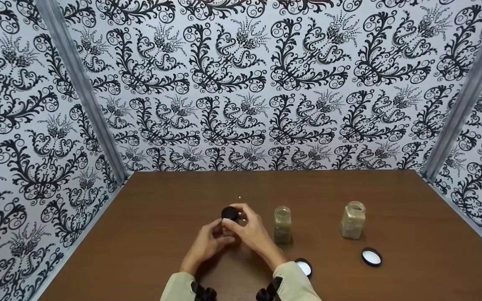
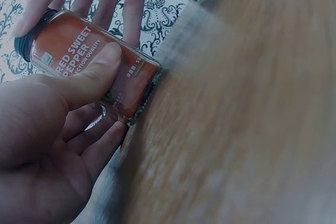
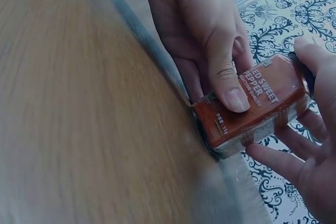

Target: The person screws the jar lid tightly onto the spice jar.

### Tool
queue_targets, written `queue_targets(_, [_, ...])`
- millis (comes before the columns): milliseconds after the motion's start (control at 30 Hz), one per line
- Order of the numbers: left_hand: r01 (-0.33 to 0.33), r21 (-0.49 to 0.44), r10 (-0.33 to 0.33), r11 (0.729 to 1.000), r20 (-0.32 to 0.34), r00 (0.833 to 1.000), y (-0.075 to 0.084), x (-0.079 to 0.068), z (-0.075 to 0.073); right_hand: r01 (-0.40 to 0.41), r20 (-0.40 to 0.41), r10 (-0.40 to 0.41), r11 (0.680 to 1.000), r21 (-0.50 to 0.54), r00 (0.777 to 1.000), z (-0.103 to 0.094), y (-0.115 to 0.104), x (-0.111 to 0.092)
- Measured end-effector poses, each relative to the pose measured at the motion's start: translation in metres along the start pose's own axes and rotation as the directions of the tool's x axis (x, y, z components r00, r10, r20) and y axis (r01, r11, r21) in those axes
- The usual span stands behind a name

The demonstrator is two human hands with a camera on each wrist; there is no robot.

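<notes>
Brown tabletop [image 1: 161, 209] before black-and-white scrollwork walls [image 1: 232, 83]; a red sweet pepper jar [image 3: 265, 100] is held between two hands.
Left hand [image 1: 206, 246] clamps the jar's body, thumb across the label; right hand [image 1: 250, 230] pinches the black cap [image 1: 229, 213] at its top. Right of this jar stand an uncapped glass jar [image 1: 282, 229], nearer, and a second glass jar [image 1: 353, 223], farther; to its front right lie a white-lined lid [image 1: 303, 267], partly hidden by the right sleeve [image 1: 296, 286], and another lid [image 1: 371, 256].
</notes>
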State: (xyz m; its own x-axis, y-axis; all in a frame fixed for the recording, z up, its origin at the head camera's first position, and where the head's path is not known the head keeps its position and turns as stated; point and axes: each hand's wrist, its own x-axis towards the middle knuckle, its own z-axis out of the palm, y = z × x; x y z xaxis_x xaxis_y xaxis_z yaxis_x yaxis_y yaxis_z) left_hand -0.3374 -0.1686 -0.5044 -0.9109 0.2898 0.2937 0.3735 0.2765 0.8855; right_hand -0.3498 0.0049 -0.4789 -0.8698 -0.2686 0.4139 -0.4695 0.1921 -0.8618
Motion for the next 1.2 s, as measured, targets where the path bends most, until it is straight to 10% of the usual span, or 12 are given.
queue_targets(300, [-0.003,-0.041,0.003,0.999,0.018,1.000,0.000,-0.001,0.001,0.014,-0.021,-0.014,1.000,0.007,1.000,0.003,0.000,0.001])
queue_targets(800, [-0.037,0.088,0.042,0.995,-0.056,0.998,0.011,-0.005,0.004,0.069,-0.277,-0.120,0.980,-0.187,0.953,0.023,-0.005,-0.005])
queue_targets(1200, [0.021,0.226,0.002,0.974,-0.101,0.995,0.011,-0.002,0.004,0.002,-0.283,-0.059,0.980,-0.198,0.957,0.021,-0.009,-0.004])
